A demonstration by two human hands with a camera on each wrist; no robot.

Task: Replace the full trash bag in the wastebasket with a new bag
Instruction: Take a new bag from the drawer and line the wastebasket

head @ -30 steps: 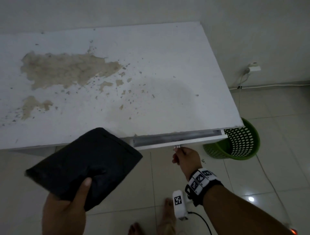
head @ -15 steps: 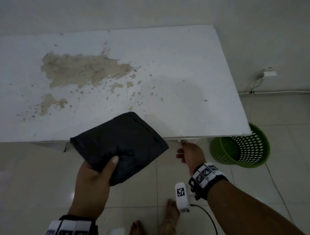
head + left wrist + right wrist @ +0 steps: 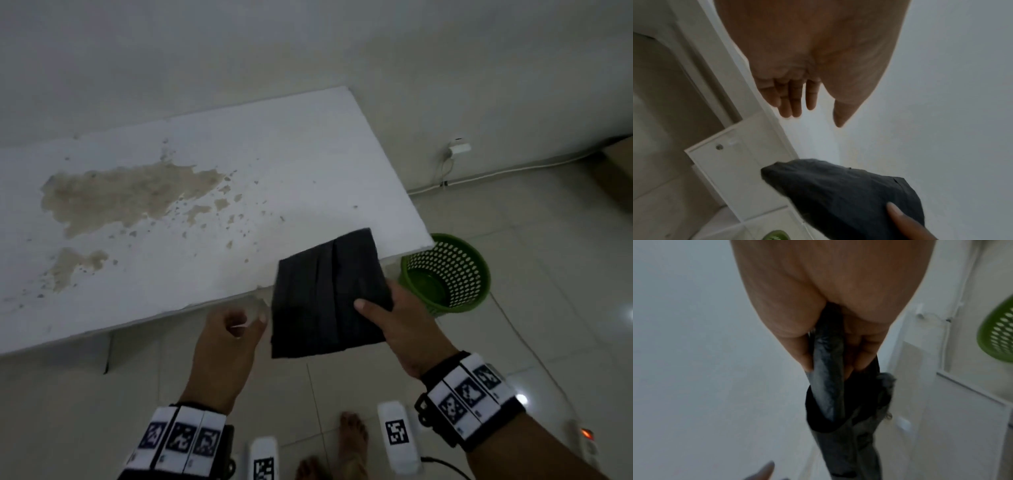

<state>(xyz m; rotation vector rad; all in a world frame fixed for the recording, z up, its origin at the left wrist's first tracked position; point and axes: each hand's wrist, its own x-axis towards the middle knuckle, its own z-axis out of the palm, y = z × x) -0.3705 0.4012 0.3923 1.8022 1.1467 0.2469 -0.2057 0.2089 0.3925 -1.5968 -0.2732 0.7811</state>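
over table edge, upright folded bag [image 3: 329, 294]

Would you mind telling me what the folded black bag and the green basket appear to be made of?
The bag in the right hand looks like thin matte plastic film: soft creases, limp edges. The basket seems moulded glossy plastic, its wall pierced with even round holes. The dim light leaves both uncertain.

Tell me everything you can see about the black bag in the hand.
The black bag is a thin, matte, plastic-looking trash bag, folded flat into a rough rectangle with creases down its middle. It is not yet opened. The right hand pinches its right side, thumb on top and fingers beneath. It is held in the air, partly over the front corner of the white table, beside the green basket. The left hand is close to it but apart.
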